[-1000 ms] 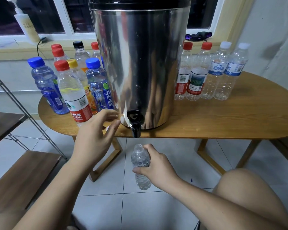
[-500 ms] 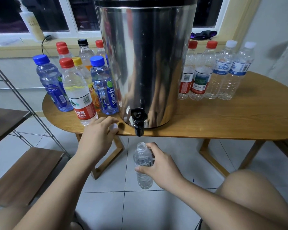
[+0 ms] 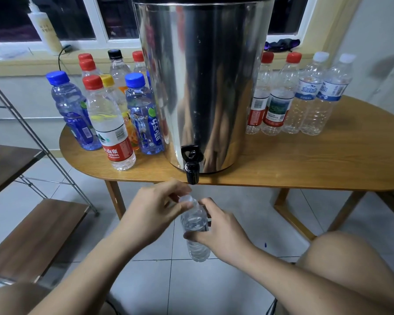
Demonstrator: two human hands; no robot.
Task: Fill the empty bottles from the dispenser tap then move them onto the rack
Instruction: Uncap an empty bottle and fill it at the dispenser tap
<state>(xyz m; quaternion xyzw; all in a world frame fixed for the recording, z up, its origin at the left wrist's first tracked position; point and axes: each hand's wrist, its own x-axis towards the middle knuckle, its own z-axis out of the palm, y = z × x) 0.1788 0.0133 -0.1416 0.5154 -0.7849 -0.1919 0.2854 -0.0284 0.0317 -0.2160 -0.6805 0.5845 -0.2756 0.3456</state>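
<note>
Curling round the clear bottle [image 3: 195, 221], the right grip [image 3: 221, 233] holds it just below the dispenser tap [image 3: 192, 171], off the bench [image 3: 305, 169] edge. The left grip [image 3: 152, 210] pinches its white cap [image 3: 185, 198]. Up-left of both, a red-labelled bottle [image 3: 110, 123] reads "SPRING". Tiled floor [image 3: 237, 280] lies open beneath.

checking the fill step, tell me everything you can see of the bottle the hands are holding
The bottle is small, clear ribbed plastic, with no label showing, and looks full of water. It is held nearly upright in the air below the tap. The right hand grips its middle; the left hand pinches a whitish cap at its mouth.
</note>
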